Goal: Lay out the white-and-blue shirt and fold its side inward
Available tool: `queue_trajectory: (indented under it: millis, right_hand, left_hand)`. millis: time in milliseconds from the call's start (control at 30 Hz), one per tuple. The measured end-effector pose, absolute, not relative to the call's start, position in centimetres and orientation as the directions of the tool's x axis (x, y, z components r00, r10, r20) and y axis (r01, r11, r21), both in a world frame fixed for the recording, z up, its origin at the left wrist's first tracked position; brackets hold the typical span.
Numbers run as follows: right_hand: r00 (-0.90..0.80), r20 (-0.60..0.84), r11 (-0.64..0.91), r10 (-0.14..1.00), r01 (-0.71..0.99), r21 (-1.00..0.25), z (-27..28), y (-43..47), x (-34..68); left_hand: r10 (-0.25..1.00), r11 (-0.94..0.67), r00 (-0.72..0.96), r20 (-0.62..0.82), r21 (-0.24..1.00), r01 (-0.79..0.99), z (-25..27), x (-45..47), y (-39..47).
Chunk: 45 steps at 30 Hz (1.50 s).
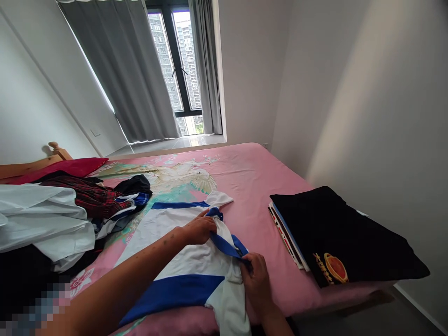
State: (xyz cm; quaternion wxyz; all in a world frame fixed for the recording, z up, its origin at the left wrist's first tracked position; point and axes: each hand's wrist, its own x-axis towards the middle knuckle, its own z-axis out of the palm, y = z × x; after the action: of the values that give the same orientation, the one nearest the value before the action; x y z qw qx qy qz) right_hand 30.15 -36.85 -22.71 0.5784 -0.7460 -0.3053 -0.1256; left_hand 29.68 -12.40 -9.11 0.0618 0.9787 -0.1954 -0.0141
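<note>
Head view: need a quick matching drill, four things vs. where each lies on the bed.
Things:
1. white and blue shirt
2. black T-shirt
3. heap of clothes
4. red pillow

Places:
A. far left, by the wooden headboard
B. on top of the folded stack at the right edge
C. piled loose on the left side
D. spread in the middle, under both hands

Pairs: 1-D, 2-B, 3-C, 4-A

My bare left forearm crosses from lower left to frame centre; my left hand [199, 229] lies knuckles up, fingers curled closed. My right hand [255, 276], lower centre, is clenched, thumb uppermost.
</note>
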Motion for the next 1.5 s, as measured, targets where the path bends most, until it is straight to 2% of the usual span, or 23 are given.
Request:
queue_trajectory:
  millis: [67,233,300,400,467,567,633,733,833,900,967,1033,1133,1233,1300,1367,1500]
  right_hand:
    - [0.736,0.588,-0.135,0.335,0.655,-0.743,-21.7,-36.6,30.8]
    - [0.604,0.621,-0.059,0.499,0.739,-0.671,-19.9,-36.3,32.7]
    - [0.647,0.626,-0.109,0.435,0.728,-0.677,-20.0,-36.2,33.4]
    - [0.747,0.629,-0.237,0.213,0.664,-0.709,-20.4,-36.1,34.0]
    - [0.766,0.609,-0.259,0.206,0.643,-0.721,-20.6,-36.2,33.8]
    - [0.758,0.549,-0.164,0.351,0.628,-0.761,-20.3,-36.5,33.3]
    - [0.746,0.530,-0.076,0.403,0.604,-0.793,-19.5,-36.5,33.4]
    - [0.662,0.523,0.009,0.538,0.615,-0.788,-17.7,-36.2,34.6]
    - [0.528,0.379,-0.013,0.760,0.596,-0.803,-16.1,-35.9,36.3]
    - [0.523,0.280,-0.078,0.805,0.561,-0.824,-16.0,-36.1,37.0]
    - [0.649,0.261,-0.132,0.714,0.491,-0.861,-16.8,-36.6,36.9]
    - [0.817,0.214,-0.133,0.535,0.332,-0.934,-18.3,-37.1,36.3]
    - [0.931,0.021,-0.069,0.364,0.050,-0.996,-20.8,-37.6,35.0]
    - [0.925,-0.154,-0.011,0.349,-0.160,-0.987,-22.0,-37.8,34.5]
    - [0.900,-0.230,-0.004,0.371,-0.246,-0.969,-22.2,-37.8,34.8]
    - [0.883,-0.266,-0.033,0.386,-0.275,-0.961,-22.2,-37.8,35.3]
    - [0.896,-0.267,-0.036,0.356,-0.273,-0.961,-22.6,-37.8,36.0]
  left_hand:
    - [-0.353,-0.920,0.935,0.035,0.166,-0.354,-8.6,29.0,-11.6]
    - [-0.297,-0.909,0.944,0.144,0.259,-0.326,-8.2,28.6,-10.3]
    - [-0.278,-0.899,0.942,0.190,0.293,-0.325,-8.4,28.7,-9.9]
    - [-0.234,-0.902,0.937,0.261,0.301,-0.309,-9.0,29.1,-9.3]
    - [-0.202,-0.914,0.927,0.317,0.280,-0.295,-9.3,29.4,-8.7]
    - [-0.189,-0.922,0.906,0.378,0.249,-0.296,-9.6,29.7,-7.9]
    - [-0.202,-0.920,0.897,0.393,0.238,-0.312,-9.6,29.9,-7.5]
    - [-0.234,-0.918,0.893,0.385,0.215,-0.333,-9.4,30.0,-7.4]
    - [-0.243,-0.931,0.899,0.363,0.172,-0.321,-9.2,29.8,-7.2]
    - [-0.236,-0.946,0.907,0.348,0.131,-0.296,-9.0,29.8,-6.9]
    - [-0.207,-0.962,0.915,0.346,0.099,-0.255,-8.8,30.2,-6.8]
    - [-0.173,-0.972,0.916,0.361,0.085,-0.217,-8.6,31.4,-7.5]
    - [-0.160,-0.968,0.893,0.421,0.108,-0.225,-8.0,34.6,-10.9]
    - [-0.098,-0.949,0.833,0.545,0.202,-0.244,-7.2,37.6,-15.4]
    - [-0.065,-0.933,0.812,0.580,0.254,-0.255,-7.0,38.2,-17.1]
    - [-0.092,-0.932,0.839,0.537,0.250,-0.262,-7.5,37.1,-17.1]
    - [-0.139,-0.963,0.928,0.346,0.173,-0.208,-10.4,30.7,-13.3]
